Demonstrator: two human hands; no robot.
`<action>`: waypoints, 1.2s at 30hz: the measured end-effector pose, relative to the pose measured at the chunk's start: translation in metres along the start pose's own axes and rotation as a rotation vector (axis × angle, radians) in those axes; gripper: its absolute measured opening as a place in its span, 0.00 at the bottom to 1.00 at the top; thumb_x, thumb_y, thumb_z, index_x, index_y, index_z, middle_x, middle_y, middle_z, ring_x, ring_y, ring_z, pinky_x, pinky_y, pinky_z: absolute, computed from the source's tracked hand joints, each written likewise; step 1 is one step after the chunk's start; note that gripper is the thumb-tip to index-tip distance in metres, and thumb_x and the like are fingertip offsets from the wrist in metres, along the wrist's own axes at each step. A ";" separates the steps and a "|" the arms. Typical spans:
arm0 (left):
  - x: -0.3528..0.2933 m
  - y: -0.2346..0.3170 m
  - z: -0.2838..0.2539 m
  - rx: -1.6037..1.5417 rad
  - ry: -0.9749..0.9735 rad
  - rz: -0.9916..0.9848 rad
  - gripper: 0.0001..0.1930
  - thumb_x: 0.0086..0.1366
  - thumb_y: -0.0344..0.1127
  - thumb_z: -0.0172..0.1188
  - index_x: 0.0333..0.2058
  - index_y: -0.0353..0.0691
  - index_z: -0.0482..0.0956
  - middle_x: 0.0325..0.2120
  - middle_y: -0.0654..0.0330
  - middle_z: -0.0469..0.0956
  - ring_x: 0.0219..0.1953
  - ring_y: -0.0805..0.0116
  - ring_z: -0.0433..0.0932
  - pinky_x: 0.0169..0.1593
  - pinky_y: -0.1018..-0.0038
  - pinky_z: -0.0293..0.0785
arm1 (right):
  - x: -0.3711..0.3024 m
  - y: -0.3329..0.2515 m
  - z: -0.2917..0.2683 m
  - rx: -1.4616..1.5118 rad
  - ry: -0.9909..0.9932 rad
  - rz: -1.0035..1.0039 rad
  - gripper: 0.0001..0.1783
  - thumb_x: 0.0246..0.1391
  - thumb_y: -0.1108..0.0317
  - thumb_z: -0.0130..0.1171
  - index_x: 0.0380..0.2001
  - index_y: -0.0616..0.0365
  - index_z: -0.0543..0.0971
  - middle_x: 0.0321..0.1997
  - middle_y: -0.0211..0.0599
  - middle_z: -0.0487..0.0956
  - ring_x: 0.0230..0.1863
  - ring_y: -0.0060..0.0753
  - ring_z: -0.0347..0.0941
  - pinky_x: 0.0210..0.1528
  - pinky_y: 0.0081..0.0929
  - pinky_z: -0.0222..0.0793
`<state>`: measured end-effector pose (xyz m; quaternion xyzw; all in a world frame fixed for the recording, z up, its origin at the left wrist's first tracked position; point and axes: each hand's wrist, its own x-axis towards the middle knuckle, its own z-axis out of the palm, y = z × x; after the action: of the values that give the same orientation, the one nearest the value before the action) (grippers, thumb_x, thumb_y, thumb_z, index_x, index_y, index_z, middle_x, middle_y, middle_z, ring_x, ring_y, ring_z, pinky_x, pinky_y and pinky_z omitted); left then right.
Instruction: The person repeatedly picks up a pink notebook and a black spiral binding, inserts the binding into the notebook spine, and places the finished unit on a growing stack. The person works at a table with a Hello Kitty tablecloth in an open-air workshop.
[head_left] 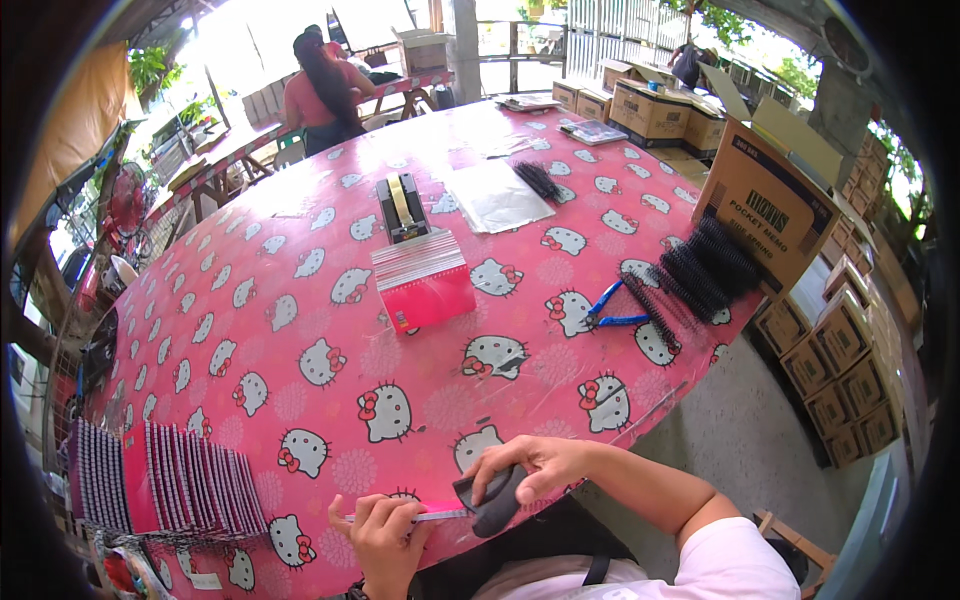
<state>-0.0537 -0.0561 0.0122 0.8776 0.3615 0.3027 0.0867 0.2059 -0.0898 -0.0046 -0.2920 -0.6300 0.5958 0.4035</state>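
Note:
Near the table's front edge, my left hand (385,540) grips a thin pink memo pad (440,510), seen almost edge-on. My right hand (535,468) is closed on a dark, rounded hand tool (497,510) at the right end of that pad. The tool's exact kind is unclear, and fingers cover part of it. Farther in stands a stack of pink-covered pads (428,298). On the left, a long row of spiral-bound notebooks (190,480) stands on edge. Blue-handled pliers (608,308) lie beside black spiral coils (700,265) on the right.
Behind the pink stack sits a tape dispenser (402,212), next to clear plastic bags (495,197) and a small bundle of black coils (538,181). An open cardboard box (765,190) rises at the right edge. A person (322,92) is at another table beyond.

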 end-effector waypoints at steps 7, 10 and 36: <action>-0.001 -0.001 0.009 -0.068 0.031 0.024 0.09 0.42 0.40 0.71 0.25 0.52 0.82 0.23 0.72 0.76 0.35 0.69 0.72 0.58 0.57 0.48 | 0.001 0.002 0.003 0.195 -0.028 -0.029 0.27 0.50 0.45 0.63 0.42 0.58 0.79 0.41 0.38 0.76 0.43 0.31 0.71 0.46 0.30 0.65; 0.000 -0.004 0.011 -0.068 0.026 0.034 0.09 0.42 0.40 0.71 0.25 0.52 0.83 0.22 0.72 0.75 0.34 0.70 0.71 0.57 0.58 0.49 | 0.004 0.011 0.002 -0.289 0.097 0.098 0.32 0.48 0.42 0.63 0.44 0.60 0.78 0.42 0.35 0.76 0.45 0.30 0.70 0.48 0.29 0.64; 0.002 -0.011 0.013 -0.125 -0.001 -0.045 0.37 0.41 0.46 0.74 0.52 0.45 0.74 0.22 0.70 0.78 0.32 0.70 0.73 0.56 0.61 0.54 | 0.037 -0.022 0.004 -0.348 -0.049 0.127 0.28 0.46 0.41 0.65 0.37 0.55 0.81 0.41 0.41 0.77 0.46 0.43 0.69 0.50 0.38 0.64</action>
<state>-0.0510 -0.0456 -0.0018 0.8623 0.3614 0.3223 0.1482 0.1869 -0.0634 0.0230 -0.3819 -0.7134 0.5092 0.2930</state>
